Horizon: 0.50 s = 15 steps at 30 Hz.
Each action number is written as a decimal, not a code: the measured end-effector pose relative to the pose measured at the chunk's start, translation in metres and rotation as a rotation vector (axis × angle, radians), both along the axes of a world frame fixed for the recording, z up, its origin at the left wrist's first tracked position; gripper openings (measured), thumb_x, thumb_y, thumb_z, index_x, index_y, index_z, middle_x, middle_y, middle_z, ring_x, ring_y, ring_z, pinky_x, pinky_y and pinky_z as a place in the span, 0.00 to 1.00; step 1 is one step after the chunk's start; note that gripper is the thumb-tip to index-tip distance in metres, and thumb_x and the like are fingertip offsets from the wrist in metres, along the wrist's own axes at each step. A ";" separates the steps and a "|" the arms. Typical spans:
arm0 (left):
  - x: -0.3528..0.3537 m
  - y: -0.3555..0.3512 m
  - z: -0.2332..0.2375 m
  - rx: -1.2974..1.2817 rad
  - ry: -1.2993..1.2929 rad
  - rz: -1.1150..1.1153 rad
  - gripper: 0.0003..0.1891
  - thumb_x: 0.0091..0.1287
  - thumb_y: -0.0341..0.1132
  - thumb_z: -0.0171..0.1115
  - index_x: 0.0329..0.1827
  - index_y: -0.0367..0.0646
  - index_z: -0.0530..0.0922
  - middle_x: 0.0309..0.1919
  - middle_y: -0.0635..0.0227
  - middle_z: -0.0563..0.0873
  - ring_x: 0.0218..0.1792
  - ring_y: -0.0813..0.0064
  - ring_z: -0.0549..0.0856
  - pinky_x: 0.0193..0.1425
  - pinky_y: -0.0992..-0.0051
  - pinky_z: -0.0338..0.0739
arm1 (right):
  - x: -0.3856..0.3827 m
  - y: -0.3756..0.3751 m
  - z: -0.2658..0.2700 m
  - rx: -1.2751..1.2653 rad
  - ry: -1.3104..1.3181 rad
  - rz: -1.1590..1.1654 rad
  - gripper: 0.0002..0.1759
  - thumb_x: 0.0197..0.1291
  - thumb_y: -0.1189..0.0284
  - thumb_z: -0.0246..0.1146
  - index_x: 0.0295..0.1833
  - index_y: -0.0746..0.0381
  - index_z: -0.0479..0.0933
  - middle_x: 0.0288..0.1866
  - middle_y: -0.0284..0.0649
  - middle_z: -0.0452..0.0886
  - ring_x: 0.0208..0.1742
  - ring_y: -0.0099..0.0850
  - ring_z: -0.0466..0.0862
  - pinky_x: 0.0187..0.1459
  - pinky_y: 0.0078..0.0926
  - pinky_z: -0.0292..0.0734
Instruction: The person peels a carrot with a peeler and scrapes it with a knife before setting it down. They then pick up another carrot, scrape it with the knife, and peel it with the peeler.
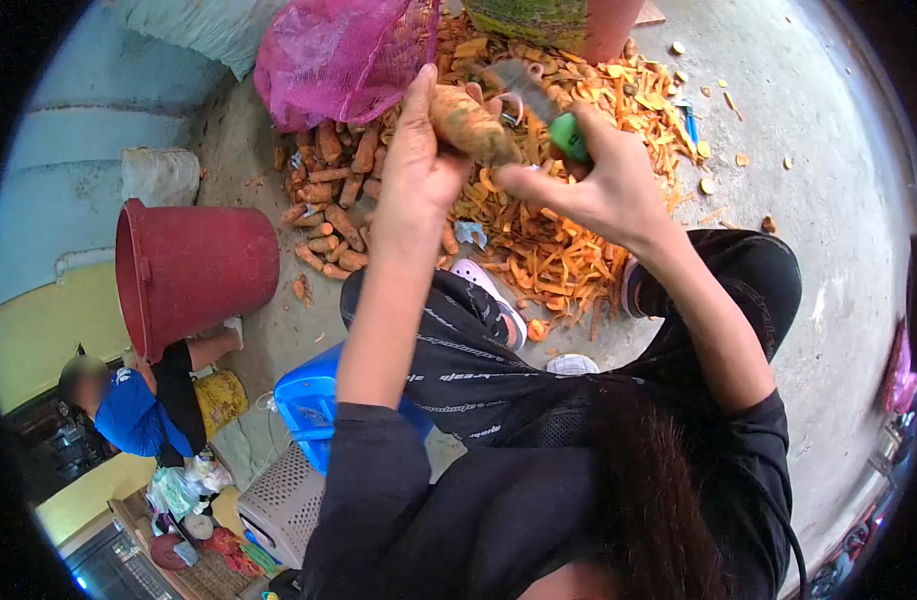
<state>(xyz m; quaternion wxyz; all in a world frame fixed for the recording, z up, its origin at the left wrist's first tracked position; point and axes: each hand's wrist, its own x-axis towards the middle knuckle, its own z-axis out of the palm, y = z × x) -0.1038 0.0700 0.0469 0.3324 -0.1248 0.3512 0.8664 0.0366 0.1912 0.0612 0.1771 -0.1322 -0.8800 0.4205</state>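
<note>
My left hand (pixel 419 162) grips a thick carrot (pixel 465 120), thumb along its side and the dark end towards my right hand. My right hand (pixel 611 185) is closed around the green handle of a knife (pixel 570 138). Its grey blade is smeared by motion and points up and left, past the carrot. Below both hands spreads a heap of orange peelings (pixel 544 250). Whole carrots (pixel 334 225) lie piled on the floor to the left, beneath a pink mesh sack (pixel 329 60).
A red bucket (pixel 209 265) lies tipped at the left. Near my left leg are a blue plastic container (pixel 304 400) and a grey perforated basket (pixel 284 505). Another person in a blue shirt (pixel 139 410) sits far left. A blue-handled tool (pixel 691 122) lies right of the peelings.
</note>
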 end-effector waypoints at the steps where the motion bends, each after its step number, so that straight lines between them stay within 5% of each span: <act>1: 0.010 0.005 0.003 -0.062 0.043 0.015 0.17 0.59 0.39 0.70 0.45 0.40 0.75 0.39 0.61 0.82 0.40 0.63 0.83 0.53 0.60 0.80 | -0.002 0.000 -0.010 0.123 0.080 0.003 0.40 0.39 0.35 0.68 0.34 0.66 0.75 0.19 0.40 0.77 0.20 0.34 0.81 0.25 0.30 0.77; 15: 0.039 -0.006 -0.026 0.090 0.011 -0.013 0.19 0.64 0.47 0.63 0.49 0.43 0.72 0.40 0.66 0.81 0.40 0.68 0.83 0.43 0.68 0.83 | -0.016 -0.005 -0.040 0.381 0.133 -0.039 0.37 0.40 0.35 0.67 0.32 0.62 0.76 0.12 0.38 0.73 0.14 0.32 0.79 0.18 0.29 0.72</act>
